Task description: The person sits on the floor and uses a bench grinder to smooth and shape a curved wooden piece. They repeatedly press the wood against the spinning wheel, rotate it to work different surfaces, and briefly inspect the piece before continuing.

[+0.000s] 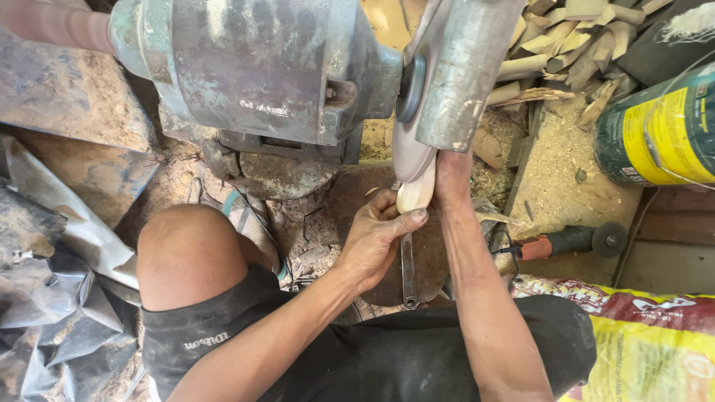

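Note:
A pale wooden piece [417, 190] is pressed against the disc [408, 149] of a worn grey bench grinder [261, 67]. My left hand [376, 238] grips the lower end of the piece, thumb on top. My right hand [452, 175] reaches up beside the disc and holds the piece's upper part; its fingers are hidden behind the metal guard [465, 67]. My bare knee [190, 253] is at the left, in black shorts.
A flat wrench [408, 272] lies on the floor under my hands. An angle grinder [573, 242] rests at the right, near a green and yellow can [659, 134]. Wood offcuts [573, 45] are piled at the top right. A printed sack [640, 342] and grey plastic sheeting [52, 298] flank me.

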